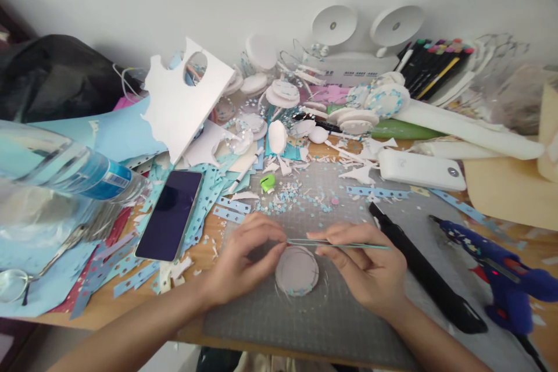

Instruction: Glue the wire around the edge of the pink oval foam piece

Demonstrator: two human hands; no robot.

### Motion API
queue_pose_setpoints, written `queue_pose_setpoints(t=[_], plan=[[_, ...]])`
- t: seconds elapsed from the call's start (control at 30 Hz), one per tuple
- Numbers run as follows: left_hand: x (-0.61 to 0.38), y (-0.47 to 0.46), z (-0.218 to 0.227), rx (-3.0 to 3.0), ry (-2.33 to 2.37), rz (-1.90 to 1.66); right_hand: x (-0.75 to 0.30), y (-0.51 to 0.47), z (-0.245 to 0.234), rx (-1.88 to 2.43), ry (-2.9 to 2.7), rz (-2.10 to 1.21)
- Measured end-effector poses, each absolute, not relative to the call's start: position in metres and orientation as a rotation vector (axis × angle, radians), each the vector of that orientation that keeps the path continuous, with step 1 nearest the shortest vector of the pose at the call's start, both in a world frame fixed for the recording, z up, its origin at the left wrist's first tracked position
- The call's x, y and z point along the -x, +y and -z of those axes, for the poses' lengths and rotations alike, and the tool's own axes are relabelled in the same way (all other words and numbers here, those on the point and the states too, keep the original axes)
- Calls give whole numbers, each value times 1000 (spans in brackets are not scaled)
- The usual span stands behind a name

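My right hand (366, 264) grips slim pale-teal tweezers (349, 243), held level with their tips pointing left. My left hand (253, 256) is closed in a pinch at those tips; whatever lies between its fingertips is too small to make out. Just below, a round white disc (297, 270) rests on the grey cutting mat (261, 325). Thin wire loops circle it, and small blue bits sit along its near edge. Beyond the hands, tiny blue and white star-shaped confetti (292, 197) is scattered over the mat.
To the right lie a black cutter (427, 270) and a blue glue gun (492, 267) with a red light. A phone (170, 215), a water bottle (87, 165) and scissors (56, 256) are on the left. Decorated white discs (282, 93) and foam scraps crowd the back.
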State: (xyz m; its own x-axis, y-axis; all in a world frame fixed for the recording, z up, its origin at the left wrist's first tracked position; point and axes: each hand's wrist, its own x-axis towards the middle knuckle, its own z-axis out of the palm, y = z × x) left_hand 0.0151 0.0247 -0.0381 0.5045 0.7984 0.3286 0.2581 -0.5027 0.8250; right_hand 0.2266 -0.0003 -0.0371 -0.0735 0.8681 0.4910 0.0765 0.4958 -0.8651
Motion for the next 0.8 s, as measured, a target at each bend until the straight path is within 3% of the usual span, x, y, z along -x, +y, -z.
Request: queue_pose_setpoints(t=[0.8], plan=[[-13, 24, 39, -2013, 803, -957, -230, 1, 44, 942, -1190, -1093]])
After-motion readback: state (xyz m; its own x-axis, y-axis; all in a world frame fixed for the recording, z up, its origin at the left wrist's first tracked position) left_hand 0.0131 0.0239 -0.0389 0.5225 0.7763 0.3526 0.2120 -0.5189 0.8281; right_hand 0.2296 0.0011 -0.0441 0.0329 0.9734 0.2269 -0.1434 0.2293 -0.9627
